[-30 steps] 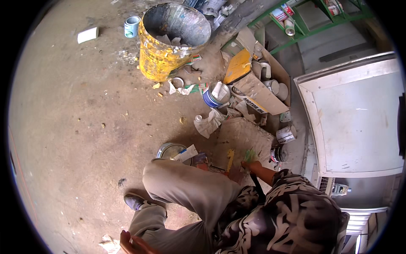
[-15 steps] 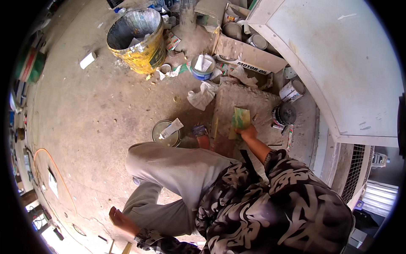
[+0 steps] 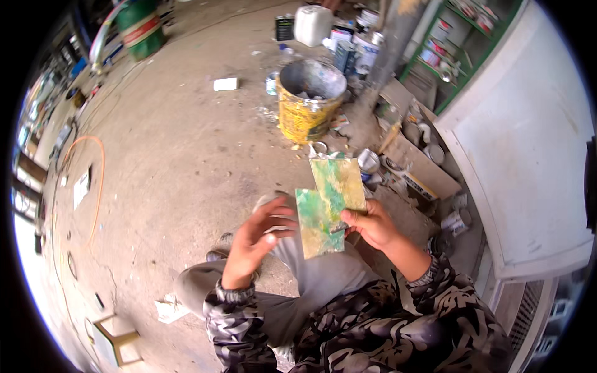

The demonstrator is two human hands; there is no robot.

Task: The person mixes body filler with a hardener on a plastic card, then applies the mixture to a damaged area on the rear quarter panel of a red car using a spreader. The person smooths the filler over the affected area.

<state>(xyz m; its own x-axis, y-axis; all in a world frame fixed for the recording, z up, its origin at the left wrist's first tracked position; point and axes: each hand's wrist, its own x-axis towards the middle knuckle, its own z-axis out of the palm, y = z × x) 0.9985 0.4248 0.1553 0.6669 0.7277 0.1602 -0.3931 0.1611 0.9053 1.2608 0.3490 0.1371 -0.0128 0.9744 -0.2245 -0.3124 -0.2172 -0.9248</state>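
Note:
My right hand (image 3: 377,229) is closed on two thin rectangular plates, thumb on top. Both are smeared with green and yellowish paste. The upper plate (image 3: 343,181) overlaps the lower plate (image 3: 316,229), and they are fanned apart at a slight angle. My left hand (image 3: 254,241) is just left of the lower plate, its fingers spread and a little blurred, with a small gap between them and the plate. Nothing shows in that hand. Both plates are held above my bent knee.
A yellow, paint-crusted bucket (image 3: 305,115) stands ahead. To its right are a cardboard box (image 3: 420,168) of cans and a post (image 3: 393,50). A white panel (image 3: 528,143) borders the right side. A small stool (image 3: 115,339) and an orange hose (image 3: 102,180) lie left.
My right hand has lifted the plates off the low block on the right and brought them in front of me. My left hand has risen from beside my leg toward them. The view has shifted.

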